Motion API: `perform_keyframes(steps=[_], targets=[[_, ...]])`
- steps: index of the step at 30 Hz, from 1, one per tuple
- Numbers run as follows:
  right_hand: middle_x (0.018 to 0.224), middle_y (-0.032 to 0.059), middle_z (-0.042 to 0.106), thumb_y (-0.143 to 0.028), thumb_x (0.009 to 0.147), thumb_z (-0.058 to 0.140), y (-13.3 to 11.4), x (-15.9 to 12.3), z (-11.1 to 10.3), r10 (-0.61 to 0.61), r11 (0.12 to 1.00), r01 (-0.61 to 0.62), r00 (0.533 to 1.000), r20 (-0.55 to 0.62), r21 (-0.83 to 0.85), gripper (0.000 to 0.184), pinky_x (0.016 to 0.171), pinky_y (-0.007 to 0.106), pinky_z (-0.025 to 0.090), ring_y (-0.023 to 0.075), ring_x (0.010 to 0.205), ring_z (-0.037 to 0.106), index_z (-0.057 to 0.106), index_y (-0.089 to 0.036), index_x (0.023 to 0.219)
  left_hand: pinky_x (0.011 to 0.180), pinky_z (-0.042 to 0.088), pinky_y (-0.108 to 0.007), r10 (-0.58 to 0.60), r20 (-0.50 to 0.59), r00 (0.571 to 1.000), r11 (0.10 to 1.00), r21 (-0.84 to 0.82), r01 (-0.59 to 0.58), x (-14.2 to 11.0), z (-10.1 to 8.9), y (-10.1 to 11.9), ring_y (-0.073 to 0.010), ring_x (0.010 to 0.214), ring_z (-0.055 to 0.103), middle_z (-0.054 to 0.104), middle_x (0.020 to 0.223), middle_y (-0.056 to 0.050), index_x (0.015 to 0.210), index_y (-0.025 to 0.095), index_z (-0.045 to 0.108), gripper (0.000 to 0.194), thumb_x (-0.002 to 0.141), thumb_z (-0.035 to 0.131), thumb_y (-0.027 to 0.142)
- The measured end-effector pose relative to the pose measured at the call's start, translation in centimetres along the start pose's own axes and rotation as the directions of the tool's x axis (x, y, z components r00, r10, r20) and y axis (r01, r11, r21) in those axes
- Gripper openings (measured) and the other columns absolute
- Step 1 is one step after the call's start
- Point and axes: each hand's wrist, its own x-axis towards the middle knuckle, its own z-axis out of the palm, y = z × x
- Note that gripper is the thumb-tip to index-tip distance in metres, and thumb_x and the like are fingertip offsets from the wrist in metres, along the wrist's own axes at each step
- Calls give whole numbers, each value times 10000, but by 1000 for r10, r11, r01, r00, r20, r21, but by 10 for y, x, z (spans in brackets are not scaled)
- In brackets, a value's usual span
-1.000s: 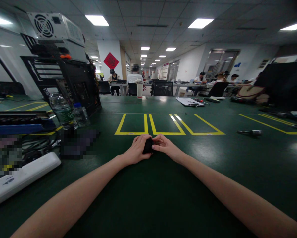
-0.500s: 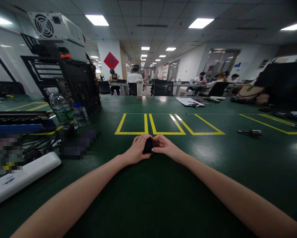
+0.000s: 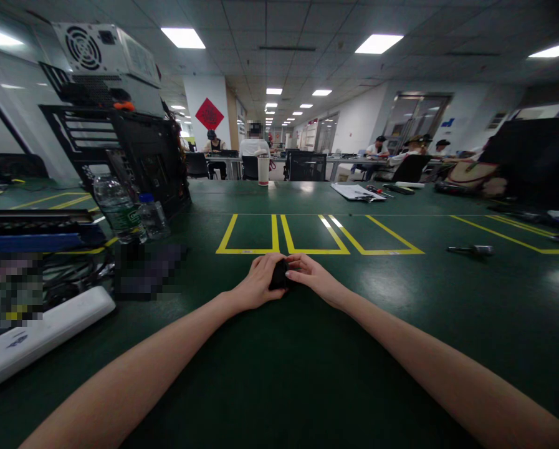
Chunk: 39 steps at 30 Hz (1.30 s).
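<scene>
Both arms reach forward over the dark green table [image 3: 307,374]. My left hand [image 3: 257,284] and my right hand [image 3: 313,275] meet just short of the yellow taped boxes [image 3: 279,237]. Between them they grip a small black object [image 3: 278,275]; its shape is mostly hidden by the fingers. The fingers of both hands are curled closed around it, and the hands rest on the table surface.
A black open computer case [image 3: 134,156] with a white power supply [image 3: 106,53] on top stands at the left, with two water bottles [image 3: 120,209] beside it. A white power strip [image 3: 36,340] lies front left. A dark tool [image 3: 470,250] lies right; a clipboard [image 3: 358,192] sits farther back. People sit at distant desks.
My right fingers have shifted slightly on the black object; otherwise nothing moved.
</scene>
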Motion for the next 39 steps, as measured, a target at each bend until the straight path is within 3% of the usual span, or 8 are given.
perform_keyframes(steps=[7, 13, 20, 27, 34, 39], targets=[[912, -4, 537, -150, 622, 677, 2, -1, -3, -54, 994, 43, 991, 119, 99, 341, 837, 336, 385, 145, 922, 508, 461, -220, 877, 967, 245, -408, 2, 0, 1000, 1000, 0, -2, 0, -2, 1, -226, 1096, 393, 420, 1132, -69, 1171, 218, 267, 590, 680, 594, 220], [881, -10, 537, -222, 696, 619, 0, -2, 0, -52, 996, 49, 998, 45, 69, 199, 839, 335, 378, 137, 887, 511, 490, -212, 847, 977, 236, -403, 9, 6, 1000, 1000, -7, -9, -1, -3, 1, -221, 1104, 383, 408, 1144, -69, 1186, 218, 255, 606, 683, 594, 223], [979, 25, 525, -240, 693, 616, 2, 1, -1, 1, 1000, -1, 1000, 17, 3, 277, 881, 362, 371, 167, 971, 491, 498, -201, 941, 971, 245, -397, 4, -5, 1000, 1000, -8, -4, 0, 0, -1, -221, 1094, 390, 419, 1130, -65, 1178, 216, 265, 612, 668, 603, 212], [961, 2, 516, -157, 596, 691, 3, -1, -3, -52, 997, 45, 990, 130, 58, 403, 850, 363, 392, 159, 940, 513, 456, -224, 917, 965, 245, -408, 1, -1, 1000, 1000, 3, -1, 0, 0, -1, -228, 1093, 394, 420, 1131, -66, 1172, 222, 266, 604, 666, 597, 215], [893, -3, 527, -227, 692, 620, 0, -3, 1, -61, 997, 58, 996, 59, 51, 218, 835, 341, 383, 140, 894, 508, 478, -212, 857, 968, 247, -395, 5, -11, 1000, 1000, 4, -5, 0, 1, -1, -221, 1097, 391, 419, 1135, -69, 1181, 211, 260, 621, 665, 605, 222], [917, -1, 529, -235, 684, 627, 2, -1, 2, -55, 998, 54, 998, 27, 36, 249, 853, 349, 386, 148, 921, 504, 483, -217, 887, 967, 248, -420, -7, -1, 1000, 1000, 2, 7, 0, 0, -1, -232, 1099, 393, 421, 1136, -68, 1176, 223, 263, 612, 667, 602, 216]])
